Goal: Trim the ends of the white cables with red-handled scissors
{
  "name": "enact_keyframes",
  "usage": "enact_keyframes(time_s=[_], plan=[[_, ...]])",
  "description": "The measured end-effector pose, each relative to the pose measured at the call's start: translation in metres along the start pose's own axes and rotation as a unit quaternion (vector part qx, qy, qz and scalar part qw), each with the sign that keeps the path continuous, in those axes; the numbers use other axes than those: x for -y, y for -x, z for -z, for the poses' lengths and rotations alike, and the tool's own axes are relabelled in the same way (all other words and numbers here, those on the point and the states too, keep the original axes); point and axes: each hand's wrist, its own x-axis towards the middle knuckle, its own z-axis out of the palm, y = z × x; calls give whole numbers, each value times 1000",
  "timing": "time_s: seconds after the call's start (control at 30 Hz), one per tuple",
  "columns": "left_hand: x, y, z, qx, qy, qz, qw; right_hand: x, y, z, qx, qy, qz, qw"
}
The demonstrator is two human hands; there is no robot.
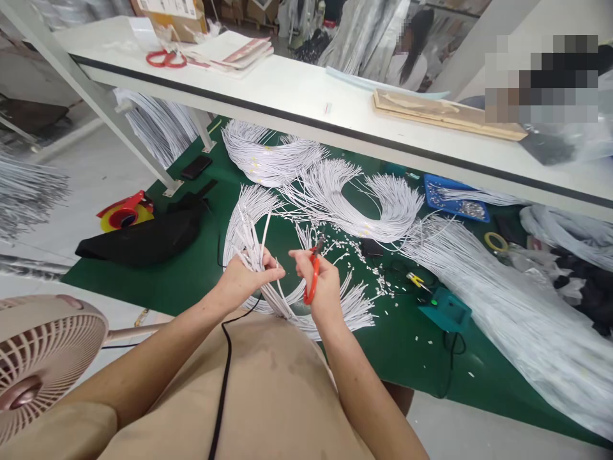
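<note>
Close to my body, my left hand [246,278] is closed around several white cables [253,246], part of a curved bundle lying on the green table mat [191,291]. To its right, my right hand [323,287] grips red-handled pliers [312,278], their dark tip pointing away from me. Small white and metallic pieces [345,243] are scattered on the mat beyond and right of my right hand. More coiled white cable bundles [354,204] lie farther back. The ends of the held cables near my left fingers are too small to make out.
A raised white shelf [297,89] spans the back, with red scissors [166,59] on it. At left are a tape dispenser [127,214], black pouch [143,239] and fan [43,358]. Right are a blue tray [454,198], teal device [447,310] and long cable bundle [517,313]. Two people are behind.
</note>
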Motion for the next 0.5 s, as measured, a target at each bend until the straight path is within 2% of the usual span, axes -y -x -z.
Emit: enact_keyframes(time_s=[0.1,0.17,0.2,0.27,0.33,0.37,0.4,0.43,0.5], plan=[[3,0,2,-6,-9,3,1000,-2,-7,-3,96,27,4,995],[5,1,4,9,8,10,1000,-1,-8,-2,102,50,11,993],[5,2,5,22,23,13,999,1,-9,1,71,62,22,995],[7,3,7,49,44,13,998,7,-9,9,-57,108,74,990],[8,5,8,61,55,14,997,17,-9,17,-190,177,150,954],[8,6,8,65,59,17,996,22,-10,19,-222,206,184,935],[8,7,7,69,63,19,995,26,-10,20,-219,222,209,927],[8,8,5,75,69,21,995,30,-11,18,-190,225,221,930],[7,9,2,88,76,19,993,32,-12,11,-87,204,206,953]])
